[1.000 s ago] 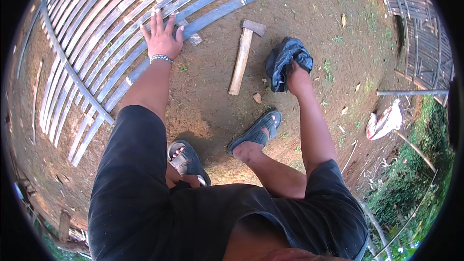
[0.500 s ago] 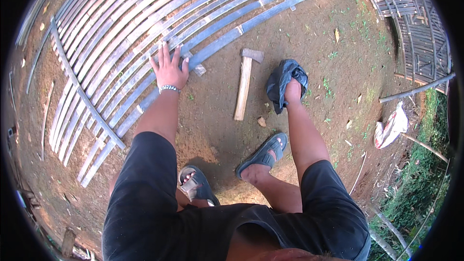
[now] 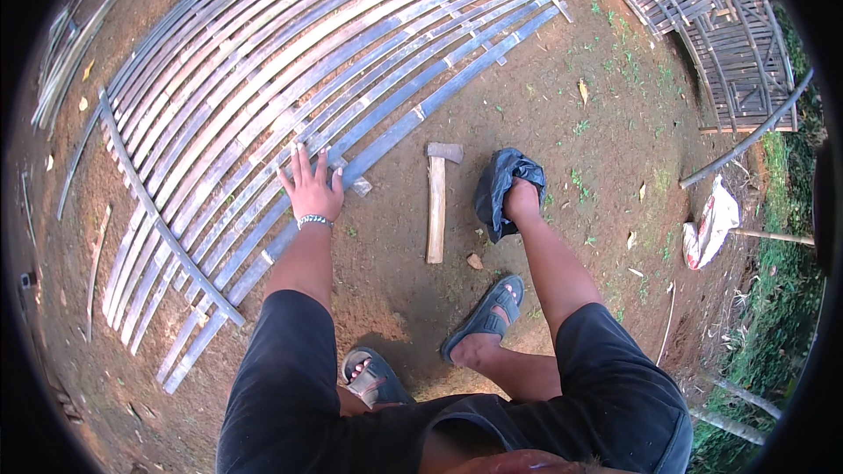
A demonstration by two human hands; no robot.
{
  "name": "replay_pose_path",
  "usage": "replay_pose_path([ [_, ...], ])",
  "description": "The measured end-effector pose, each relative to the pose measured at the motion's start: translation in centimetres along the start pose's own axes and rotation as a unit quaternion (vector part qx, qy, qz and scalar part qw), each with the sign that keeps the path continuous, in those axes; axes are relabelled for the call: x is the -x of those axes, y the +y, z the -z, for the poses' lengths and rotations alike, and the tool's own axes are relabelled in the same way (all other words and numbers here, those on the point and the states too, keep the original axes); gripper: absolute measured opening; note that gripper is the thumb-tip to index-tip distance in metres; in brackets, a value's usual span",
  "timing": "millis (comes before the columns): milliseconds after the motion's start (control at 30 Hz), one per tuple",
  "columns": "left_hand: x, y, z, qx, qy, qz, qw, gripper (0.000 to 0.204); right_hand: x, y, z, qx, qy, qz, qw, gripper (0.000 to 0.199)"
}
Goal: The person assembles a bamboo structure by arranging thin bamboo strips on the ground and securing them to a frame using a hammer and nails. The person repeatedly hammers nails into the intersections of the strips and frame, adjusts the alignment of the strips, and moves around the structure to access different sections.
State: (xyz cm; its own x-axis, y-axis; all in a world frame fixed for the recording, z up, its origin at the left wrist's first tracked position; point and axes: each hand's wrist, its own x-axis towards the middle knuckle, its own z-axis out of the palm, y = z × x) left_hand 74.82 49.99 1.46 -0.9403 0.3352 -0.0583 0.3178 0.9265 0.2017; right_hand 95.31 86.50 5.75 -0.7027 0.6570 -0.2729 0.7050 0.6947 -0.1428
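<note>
I see bare dirt open between my left hand [image 3: 312, 193] and right hand [image 3: 520, 202], broken only by the hatchet [image 3: 435, 206] lying lengthwise there and a small stone [image 3: 474, 261] near it. Left and far, the bamboo slat mat [image 3: 290, 70] covers the ground. My sandalled feet [image 3: 487, 316] block the near side.

I wore a black short-sleeved shirt [image 3: 290, 369], dark shorts [image 3: 492, 426], and grey strapped sandals [image 3: 487, 316] on both feet. A silver beaded bracelet [image 3: 313, 221] circled my left wrist; my forearms were bare.
</note>
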Motion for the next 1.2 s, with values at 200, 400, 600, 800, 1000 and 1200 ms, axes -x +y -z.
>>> replay_pose_path([
  [200,0.3,0.0,-0.1,0.018,0.027,-0.007,0.999,0.056,1.7,-0.9,2.1,0.036,0.026,0.035,0.998,0.024],
  [400,0.4,0.3,0.4,0.009,-0.003,-0.004,1.0,0.058,4.7,-3.4,8.1,-0.027,0.045,-0.026,0.998,0.017],
  [600,0.4,-0.5,0.6,0.027,0.002,-0.011,1.0,0.064,7.7,-7.9,12.8,-0.264,0.162,0.066,0.949,0.023],
  [800,3.1,1.8,2.0,0.183,0.158,-0.096,0.965,0.059,8.0,-15.4,10.6,-0.283,0.012,0.167,0.944,0.025],
  [1000,9.3,7.6,6.0,0.437,0.041,-0.154,0.885,0.037,7.3,-17.4,5.0,-0.326,-0.173,0.195,0.909,0.033],
  [1200,10.9,6.3,6.3,0.504,-0.125,-0.063,0.852,0.02,7.7,-16.5,3.1,-0.333,-0.318,0.21,0.862,0.033],
])
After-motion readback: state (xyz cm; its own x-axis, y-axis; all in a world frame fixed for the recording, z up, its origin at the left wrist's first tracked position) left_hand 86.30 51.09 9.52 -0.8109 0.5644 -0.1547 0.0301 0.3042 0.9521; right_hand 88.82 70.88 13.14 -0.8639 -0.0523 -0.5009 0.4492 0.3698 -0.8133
